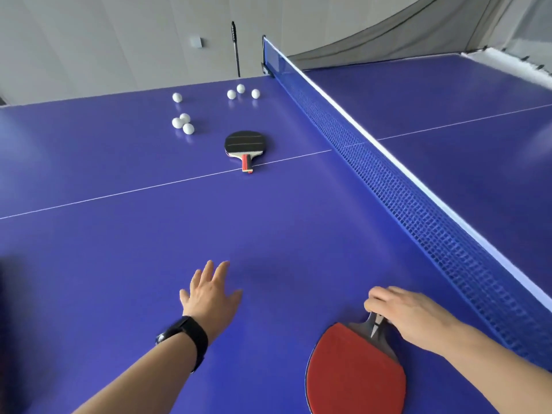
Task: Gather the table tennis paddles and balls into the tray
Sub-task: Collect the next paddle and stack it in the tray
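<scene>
Reaching out over the near part of the table (pixel 119 234), the left hand (pixel 210 292) is spread flat and empty, fingers released, a dark band (pixel 186 339) on its wrist. Toward the far edge lie seven white balls: one alone (pixel 177 97), a touching cluster of three (pixel 182 123), and a loose trio (pixel 240 91) nearer the net (pixel 418 222). Just this side of them the black paddle (pixel 244 144) rests face up, its handle crossing the white centre line. At the near edge by the net, the right hand (pixel 409 318) is clenched on the handle of the red paddle (pixel 355 372), whose blade appears to lie on the surface. No tray is in view. Gathering seems barely begun: one paddle is in hand. Next, I judge, the free hand must stretch far across for the black paddle.
</scene>
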The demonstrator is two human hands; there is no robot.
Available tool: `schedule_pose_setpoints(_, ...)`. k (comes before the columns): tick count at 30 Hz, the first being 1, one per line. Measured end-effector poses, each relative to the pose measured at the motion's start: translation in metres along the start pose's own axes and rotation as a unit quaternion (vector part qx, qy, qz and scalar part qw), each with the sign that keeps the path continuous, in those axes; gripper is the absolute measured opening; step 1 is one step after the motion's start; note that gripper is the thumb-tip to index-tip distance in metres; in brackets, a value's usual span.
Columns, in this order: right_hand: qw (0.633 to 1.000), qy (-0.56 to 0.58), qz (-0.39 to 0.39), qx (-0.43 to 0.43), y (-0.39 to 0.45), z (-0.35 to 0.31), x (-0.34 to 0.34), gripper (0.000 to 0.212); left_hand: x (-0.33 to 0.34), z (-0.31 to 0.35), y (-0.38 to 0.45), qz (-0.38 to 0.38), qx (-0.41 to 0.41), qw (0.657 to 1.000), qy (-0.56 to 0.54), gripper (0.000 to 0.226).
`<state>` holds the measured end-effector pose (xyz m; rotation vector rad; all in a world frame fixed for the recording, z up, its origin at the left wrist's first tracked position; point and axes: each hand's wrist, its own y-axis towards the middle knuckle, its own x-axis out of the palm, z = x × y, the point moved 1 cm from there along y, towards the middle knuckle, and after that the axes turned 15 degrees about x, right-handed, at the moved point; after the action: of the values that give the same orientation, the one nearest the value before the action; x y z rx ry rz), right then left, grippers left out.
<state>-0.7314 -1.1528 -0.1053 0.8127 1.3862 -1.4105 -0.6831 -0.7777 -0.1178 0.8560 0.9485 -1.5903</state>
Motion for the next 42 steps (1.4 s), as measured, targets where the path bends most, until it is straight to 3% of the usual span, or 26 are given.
schedule_pose_setpoints(5,0.999,0.025,0.007,-0.033,0.019,0.006,-0.010,0.050,0.021,-0.021,-0.007,-0.054,-0.052,0.995,0.072,0.081)
schedule_pose_setpoints(8,0.996,0.083,0.024,0.011,0.044,0.007,-0.019,0.047,0.024,-0.027,-0.015,-0.043,-0.039,0.995,0.085,0.078)
schedule_pose_setpoints(12,0.982,0.179,0.048,0.042,0.100,-0.011,-0.037,0.074,0.022,-0.028,-0.023,-0.054,-0.021,0.995,0.083,0.077)
schedule_pose_setpoints(17,0.971,0.232,0.060,-0.028,0.126,-0.146,-0.131,0.049,0.004,-0.041,-0.020,-0.075,0.004,0.996,0.041,0.080)
schedule_pose_setpoints(22,0.964,0.214,0.064,-0.143,0.146,-0.291,-0.197,0.025,-0.032,-0.100,-0.037,-0.084,-0.017,0.995,0.043,0.083)
schedule_pose_setpoints(31,0.940,0.160,0.075,-0.292,0.162,-0.485,-0.233,0.025,-0.077,-0.187,-0.088,-0.105,-0.023,0.994,0.012,0.071)
schedule_pose_setpoints(34,0.926,0.144,0.081,-0.340,0.166,-0.531,-0.235,0.023,-0.108,-0.199,-0.113,-0.024,0.015,1.000,-0.004,0.047)
schedule_pose_setpoints(38,0.912,0.088,0.091,-0.389,0.171,-0.580,-0.237,0.022,-0.154,-0.222,-0.172,0.218,0.077,0.973,0.019,0.019)
schedule_pose_setpoints(40,0.906,0.048,0.095,-0.410,0.171,-0.601,-0.235,0.029,-0.176,-0.245,-0.201,0.316,0.037,0.948,0.023,0.025)
schedule_pose_setpoints(42,0.895,0.017,0.091,-0.436,0.170,-0.620,-0.232,0.039,-0.194,-0.275,-0.219,0.379,-0.058,0.923,0.027,0.029)
